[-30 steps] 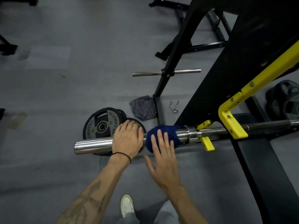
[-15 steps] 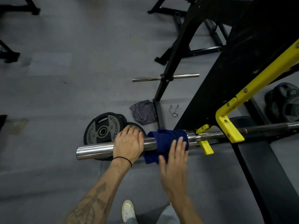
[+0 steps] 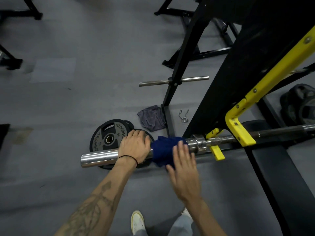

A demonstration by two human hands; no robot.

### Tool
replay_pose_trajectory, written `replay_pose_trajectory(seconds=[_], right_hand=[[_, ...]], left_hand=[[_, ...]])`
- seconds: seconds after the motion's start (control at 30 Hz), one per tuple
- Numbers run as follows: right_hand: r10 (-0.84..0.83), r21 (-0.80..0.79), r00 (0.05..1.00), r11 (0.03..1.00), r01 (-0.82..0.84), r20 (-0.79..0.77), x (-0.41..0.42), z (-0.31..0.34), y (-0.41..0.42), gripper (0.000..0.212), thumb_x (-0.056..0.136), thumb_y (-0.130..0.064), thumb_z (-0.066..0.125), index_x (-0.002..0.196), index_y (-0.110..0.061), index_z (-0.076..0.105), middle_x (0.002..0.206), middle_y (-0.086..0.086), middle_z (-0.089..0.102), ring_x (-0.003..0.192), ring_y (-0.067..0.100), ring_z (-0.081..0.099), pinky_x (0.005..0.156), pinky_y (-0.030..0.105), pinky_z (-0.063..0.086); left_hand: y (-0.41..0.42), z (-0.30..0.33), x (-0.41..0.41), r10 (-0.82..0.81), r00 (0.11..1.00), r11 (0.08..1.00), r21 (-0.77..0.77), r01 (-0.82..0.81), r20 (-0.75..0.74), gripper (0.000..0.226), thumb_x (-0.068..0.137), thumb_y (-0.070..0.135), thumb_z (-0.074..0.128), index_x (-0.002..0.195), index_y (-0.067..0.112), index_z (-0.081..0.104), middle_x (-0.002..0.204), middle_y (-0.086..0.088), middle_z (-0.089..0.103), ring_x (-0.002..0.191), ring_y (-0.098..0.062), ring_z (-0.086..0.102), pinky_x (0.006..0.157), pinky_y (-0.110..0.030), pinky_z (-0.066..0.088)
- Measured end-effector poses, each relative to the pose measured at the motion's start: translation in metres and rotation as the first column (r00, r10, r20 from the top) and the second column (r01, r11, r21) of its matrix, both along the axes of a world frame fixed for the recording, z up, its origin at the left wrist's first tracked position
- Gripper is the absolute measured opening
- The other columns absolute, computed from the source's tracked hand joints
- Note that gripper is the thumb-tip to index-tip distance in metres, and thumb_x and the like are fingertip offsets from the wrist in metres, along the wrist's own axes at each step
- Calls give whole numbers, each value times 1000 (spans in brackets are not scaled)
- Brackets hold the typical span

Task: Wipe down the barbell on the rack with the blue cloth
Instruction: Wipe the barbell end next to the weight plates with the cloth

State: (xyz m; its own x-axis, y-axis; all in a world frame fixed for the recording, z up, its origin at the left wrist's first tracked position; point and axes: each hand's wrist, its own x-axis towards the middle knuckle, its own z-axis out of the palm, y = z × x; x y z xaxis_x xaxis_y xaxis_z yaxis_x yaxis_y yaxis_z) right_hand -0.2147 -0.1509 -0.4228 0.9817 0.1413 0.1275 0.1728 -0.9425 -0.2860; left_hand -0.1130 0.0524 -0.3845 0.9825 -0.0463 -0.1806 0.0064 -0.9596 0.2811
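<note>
The barbell (image 3: 99,157) lies across the rack's yellow hook (image 3: 238,132), its shiny sleeve end pointing left. A dark blue cloth (image 3: 163,149) is draped over the sleeve just left of the collar. My left hand (image 3: 133,147) grips the sleeve to the left of the cloth, fingers curled over the top. My right hand (image 3: 184,166) presses on the cloth with straight, spread fingers; its fingertips reach the cloth's right part.
Black weight plates (image 3: 109,138) lie on the grey floor under the sleeve. A grey rag (image 3: 151,118) and a spring clip (image 3: 183,115) lie by the black rack upright (image 3: 172,92). A black bench (image 3: 276,176) stands at right. More plates (image 3: 300,106) sit far right.
My right hand slid with the cloth to the right along the sleeve towards the collar, then drew back a little. My left hand kept its grip in place.
</note>
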Motion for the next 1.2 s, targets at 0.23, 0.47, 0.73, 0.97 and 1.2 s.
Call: replay_pose_trajectory(seconds=[0.23,0.47,0.73,0.97,1.2], right_hand=[[125,-39,991,991,-127,-38,-5,2,36,70,109,-54,23,163,-11,16,172,9,6,159,25,6,125,45,11],[-20,24,996,999,23,-84,-8,8,29,75,107,-55,26,164,-9,10,173,9,-2,159,25,-2,127,42,5],[121,-60,991,991,-124,-52,-3,1,7,79,104,-55,36,164,-10,13,172,11,0,159,27,0,127,41,5],[-73,4,997,997,73,11,8,11,-22,67,106,-41,35,161,-6,21,172,11,8,159,26,6,128,46,4],[-91,14,996,996,91,24,36,20,21,78,101,-57,36,160,-7,26,170,16,14,159,30,3,128,47,0]], left_hand=[[4,-1,11,32,998,996,-85,-36,-56,44,101,44,33,124,17,58,125,-5,61,117,-22,54,100,-42,44],[5,0,19,20,1000,995,-93,-21,-13,47,102,46,34,132,17,56,131,-6,60,122,-24,53,102,-42,42],[7,-1,38,27,999,1000,7,-27,-28,41,102,39,36,117,13,64,122,-8,62,113,-27,55,95,-42,43],[13,5,3,17,966,1000,5,-19,259,12,93,15,56,94,10,66,94,-7,64,88,-28,60,77,-41,47],[21,-2,-42,87,952,991,-124,-53,292,44,100,32,35,115,7,69,122,-12,68,120,-29,60,103,-51,47]])
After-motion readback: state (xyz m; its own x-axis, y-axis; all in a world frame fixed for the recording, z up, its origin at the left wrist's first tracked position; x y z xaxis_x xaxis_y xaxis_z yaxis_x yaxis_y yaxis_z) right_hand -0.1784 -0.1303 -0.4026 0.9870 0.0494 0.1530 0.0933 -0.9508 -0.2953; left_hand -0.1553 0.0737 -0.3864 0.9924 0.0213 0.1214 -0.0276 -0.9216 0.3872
